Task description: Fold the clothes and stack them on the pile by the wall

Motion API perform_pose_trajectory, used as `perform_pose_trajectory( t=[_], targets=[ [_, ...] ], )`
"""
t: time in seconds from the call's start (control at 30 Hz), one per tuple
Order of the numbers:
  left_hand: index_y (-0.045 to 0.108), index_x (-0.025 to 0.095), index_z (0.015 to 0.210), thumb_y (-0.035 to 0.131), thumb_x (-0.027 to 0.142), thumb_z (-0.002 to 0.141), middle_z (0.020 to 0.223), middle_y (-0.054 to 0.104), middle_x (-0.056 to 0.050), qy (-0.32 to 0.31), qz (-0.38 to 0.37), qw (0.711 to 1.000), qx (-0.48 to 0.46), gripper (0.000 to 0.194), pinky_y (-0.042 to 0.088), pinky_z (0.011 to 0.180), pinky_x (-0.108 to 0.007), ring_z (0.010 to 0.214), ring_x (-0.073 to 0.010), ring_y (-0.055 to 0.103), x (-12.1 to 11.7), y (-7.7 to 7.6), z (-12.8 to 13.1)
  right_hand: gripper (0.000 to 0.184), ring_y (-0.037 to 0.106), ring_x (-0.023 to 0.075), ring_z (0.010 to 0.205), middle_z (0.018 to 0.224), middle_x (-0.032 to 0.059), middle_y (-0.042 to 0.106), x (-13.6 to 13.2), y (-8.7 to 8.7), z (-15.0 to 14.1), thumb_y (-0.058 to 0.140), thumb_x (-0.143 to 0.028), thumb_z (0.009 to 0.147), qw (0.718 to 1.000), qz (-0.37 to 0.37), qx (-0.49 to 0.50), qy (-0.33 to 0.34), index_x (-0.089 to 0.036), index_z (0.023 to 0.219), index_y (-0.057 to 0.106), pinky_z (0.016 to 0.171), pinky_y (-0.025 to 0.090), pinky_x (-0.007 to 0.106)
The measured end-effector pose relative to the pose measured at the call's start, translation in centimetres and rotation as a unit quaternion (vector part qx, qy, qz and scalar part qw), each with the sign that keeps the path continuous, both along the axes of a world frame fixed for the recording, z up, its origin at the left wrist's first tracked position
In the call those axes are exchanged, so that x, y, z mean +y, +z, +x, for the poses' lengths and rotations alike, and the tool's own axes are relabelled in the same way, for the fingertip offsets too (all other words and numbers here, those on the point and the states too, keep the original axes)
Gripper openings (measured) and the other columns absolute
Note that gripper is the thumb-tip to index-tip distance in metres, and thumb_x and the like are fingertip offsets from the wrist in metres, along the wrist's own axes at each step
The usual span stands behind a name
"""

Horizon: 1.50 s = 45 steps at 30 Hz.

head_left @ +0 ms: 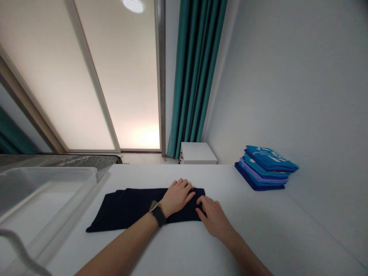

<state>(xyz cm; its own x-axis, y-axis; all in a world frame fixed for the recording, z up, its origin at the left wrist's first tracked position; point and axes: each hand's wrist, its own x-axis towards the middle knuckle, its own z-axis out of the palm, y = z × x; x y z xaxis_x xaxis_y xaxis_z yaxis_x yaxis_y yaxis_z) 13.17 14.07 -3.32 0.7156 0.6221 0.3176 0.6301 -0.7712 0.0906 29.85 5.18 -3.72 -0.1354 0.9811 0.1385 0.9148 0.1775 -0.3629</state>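
A dark navy piece of folded cloth point(129, 207), probably a garment, lies as a long flat strip across the white table point(184, 249). My left hand point(177, 196), with a black-banded watch point(157, 213) at the wrist, rests palm down on the cloth right of its middle, fingers loosely spread. At the cloth's right end is my right hand point(212, 214); its fingers bend over the edge and touch the fabric, with a gap between thumb and forefinger. The cloth's left end shows uneven layers and a pointed near corner.
On the table's right, by the wall, sits a stack of folded blue and purple clothes point(264, 168). A clear plastic bin point(48, 226) stands at the left, a blurred grey curved strip point(20, 249) at its front. A white cabinet point(198, 152) and teal curtain point(195, 76) are beyond.
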Motion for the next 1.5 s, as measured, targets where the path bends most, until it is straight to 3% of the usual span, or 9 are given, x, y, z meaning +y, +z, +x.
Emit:
perform_pose_trajectory(
  t=[0.3,0.53,0.63,0.7,0.83,1.0,1.1,1.3,1.5],
  targets=[
    [0.058,0.02,0.106,0.029,0.03,0.101,0.098,0.063,-0.006,0.036,-0.025,0.999,-0.014,0.031,0.043,0.085,-0.036,0.095,-0.0211,0.057,1.3,0.7,-1.8,0.016,0.059,0.0194,0.09,0.092,0.003,0.065,0.1,0.0,0.3,0.04,-0.017,0.092,0.999,0.018,0.022,0.019,-0.022,0.092,0.055,0.079,0.037,0.032],
    [0.061,0.021,0.095,0.032,0.032,0.099,0.092,0.065,-0.004,0.068,-0.061,0.996,0.018,0.031,0.045,0.08,-0.032,0.089,-0.0199,0.06,2.0,1.7,-7.3,0.023,0.061,0.0182,0.08,0.084,0.0019,0.065,0.7,0.5,0.3,0.035,-0.026,0.095,0.999,-0.009,0.043,0.004,-0.022,0.084,0.055,0.071,0.038,0.03],
    [0.062,0.021,0.095,0.033,0.032,0.099,0.092,0.066,-0.004,0.088,-0.071,0.993,0.026,0.032,0.045,0.079,-0.032,0.088,-0.0196,0.061,1.9,1.9,-10.2,0.02,0.061,0.0181,0.074,0.082,0.0019,0.065,1.2,1.1,0.3,0.035,-0.027,0.095,0.998,-0.035,0.043,-0.021,-0.022,0.094,0.055,0.066,0.04,0.029],
    [0.062,0.021,0.094,0.032,0.033,0.099,0.092,0.066,-0.004,0.101,-0.074,0.992,0.025,0.032,0.045,0.08,-0.032,0.088,-0.0197,0.061,1.7,2.1,-11.7,0.02,0.062,0.0183,0.082,0.092,0.0041,0.065,1.9,1.7,0.0,0.036,-0.023,0.094,0.999,-0.018,0.04,-0.013,-0.021,0.105,0.053,0.071,0.042,0.029],
    [0.062,0.02,0.092,0.033,0.033,0.098,0.091,0.067,-0.005,0.126,-0.088,0.988,0.032,0.032,0.044,0.08,-0.032,0.087,-0.0203,0.061,1.6,2.4,-13.9,0.029,0.059,0.0176,0.101,0.113,0.0081,0.057,4.1,2.6,-1.8,0.034,-0.019,0.095,0.997,0.023,0.021,0.076,-0.02,0.118,0.052,0.088,0.042,0.027],
    [0.061,0.02,0.083,0.034,0.034,0.098,0.086,0.066,-0.006,0.176,-0.089,0.979,0.042,0.034,0.042,0.077,-0.031,0.084,-0.0208,0.061,1.7,2.5,-16.0,0.029,0.062,0.02,0.094,0.11,0.0096,0.055,6.9,2.1,-4.6,0.031,-0.026,0.098,0.998,-0.011,-0.053,0.045,-0.019,0.111,0.056,0.08,0.045,0.03],
    [0.06,0.019,0.081,0.035,0.034,0.097,0.085,0.066,-0.006,0.201,-0.092,0.974,0.047,0.033,0.042,0.075,-0.031,0.083,-0.0214,0.062,1.6,2.4,-17.2,0.029,0.063,0.021,0.086,0.106,0.0105,0.055,7.4,1.5,-5.7,0.03,-0.028,0.099,0.993,-0.025,-0.109,0.027,-0.018,0.102,0.056,0.069,0.045,0.03],
    [0.058,0.02,0.079,0.035,0.037,0.097,0.082,0.065,-0.006,0.231,-0.099,0.968,0.02,0.035,0.041,0.07,-0.029,0.079,-0.021,0.062,1.9,0.7,-19.4,0.026,0.063,0.0217,0.088,0.102,0.0113,0.056,6.9,0.5,-6.1,0.027,-0.023,0.1,0.985,0.008,-0.17,0.021,-0.017,0.101,0.053,0.064,0.043,0.029],
    [0.054,0.019,0.075,0.034,0.037,0.096,0.08,0.06,-0.007,0.208,-0.098,0.973,-0.019,0.034,0.042,0.072,-0.031,0.077,-0.0209,0.058,2.0,-0.3,-20.1,0.025,0.062,0.0201,0.088,0.101,0.0099,0.058,7.6,-0.3,-5.3,0.028,-0.023,0.1,0.986,0.016,-0.162,0.039,-0.019,0.098,0.053,0.066,0.042,0.028]
  ],
)
